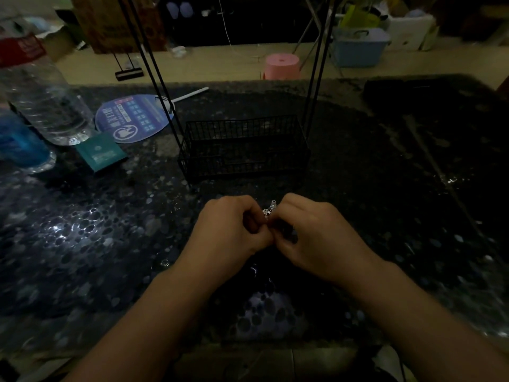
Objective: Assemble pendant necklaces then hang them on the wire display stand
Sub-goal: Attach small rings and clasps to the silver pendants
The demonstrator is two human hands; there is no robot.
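Hands meet above the dark pebble-patterned glossy table (82, 230), fingers curled: the left hand (234, 230) and right hand (316, 238) together pinch a small glinting silver pendant (270, 210) between their fingertips. Just behind stands the black wire display stand (245, 150), its thin rods rising from a boxy mesh basket.

Dim room; pale floor (220, 62), seemingly a pink stool (281, 66).
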